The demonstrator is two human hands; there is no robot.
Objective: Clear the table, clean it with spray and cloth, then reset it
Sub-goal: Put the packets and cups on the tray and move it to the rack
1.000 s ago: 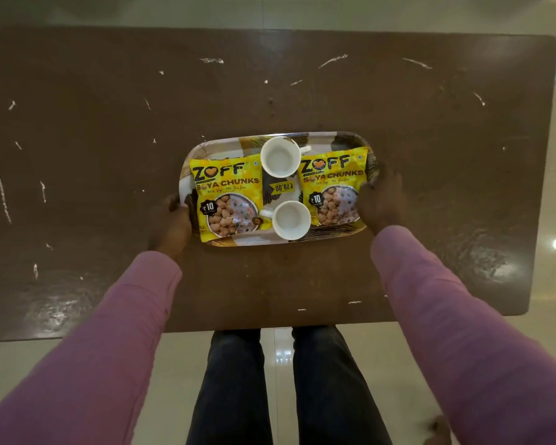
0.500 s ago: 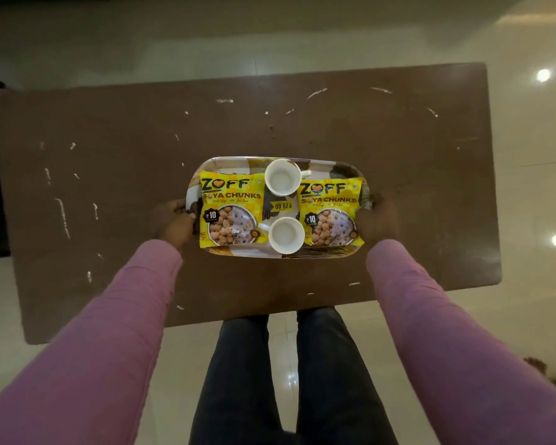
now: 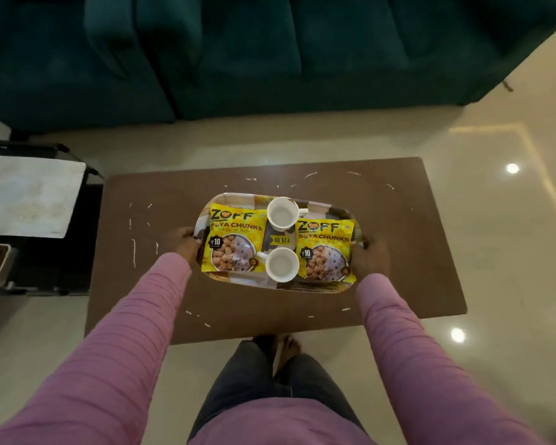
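Tray long axis left-right, between hands.

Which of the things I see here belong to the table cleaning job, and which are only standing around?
Belong to the job:
- table
- tray, held at its ends by the left hand and right hand
- two snack packets
- two cups

Only standing around:
- sofa
- side stand with a pale top
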